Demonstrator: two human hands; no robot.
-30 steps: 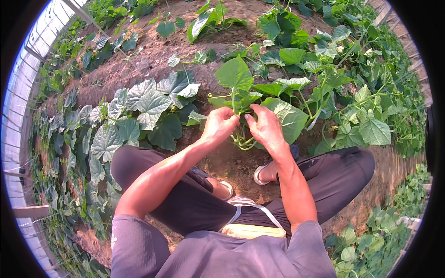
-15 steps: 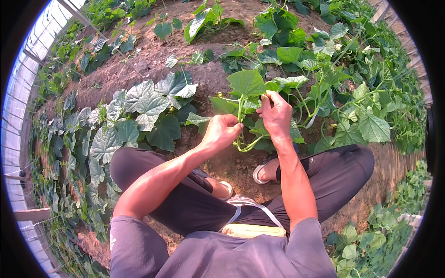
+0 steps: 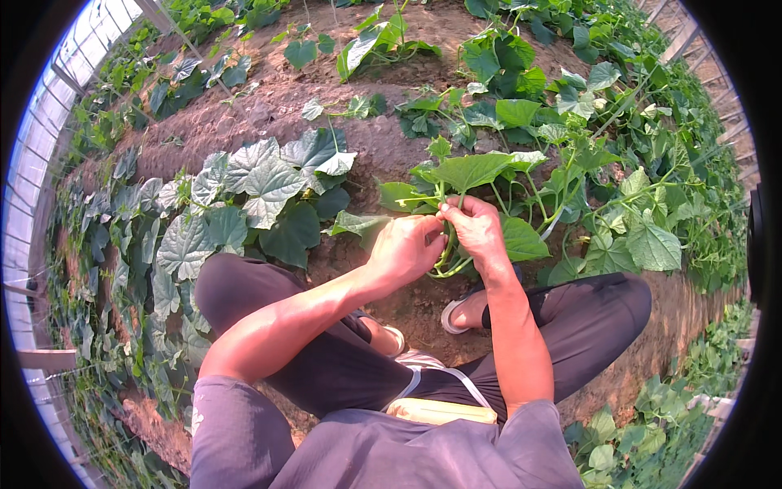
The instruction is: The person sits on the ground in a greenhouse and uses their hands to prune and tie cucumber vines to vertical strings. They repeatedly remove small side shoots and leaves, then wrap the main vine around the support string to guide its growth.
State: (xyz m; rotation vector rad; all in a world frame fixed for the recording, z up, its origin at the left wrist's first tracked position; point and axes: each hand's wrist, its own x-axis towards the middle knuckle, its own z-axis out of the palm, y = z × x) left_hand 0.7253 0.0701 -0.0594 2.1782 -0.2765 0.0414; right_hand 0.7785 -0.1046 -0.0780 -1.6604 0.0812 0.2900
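A green cucumber-like vine (image 3: 445, 259) rises between my hands, its stem looping below my fingers close to the soil. My left hand (image 3: 407, 249) is closed around the stem from the left, fingers curled and partly hidden. From the right, my right hand (image 3: 476, 231) pinches the same vine with thumb and forefinger, just above the left fingertips. The two hands nearly touch. A broad leaf (image 3: 472, 170) spreads above the right hand, and a pale thin shoot (image 3: 415, 198) sticks out leftward over the left hand.
Large leaves (image 3: 269, 191) crowd the left, and dense vines (image 3: 643, 228) cover the right. Bare soil ridges (image 3: 252, 110) run across behind. My bent legs (image 3: 570, 322) frame the spot. A pale pouch or box on white straps (image 3: 440, 410) lies at my waist. A greenhouse wall (image 3: 37, 179) curves along the left.
My right hand has come down and left to meet the left hand at the stem. The upright top leaf now leans right and lies flatter. The view has shifted slightly.
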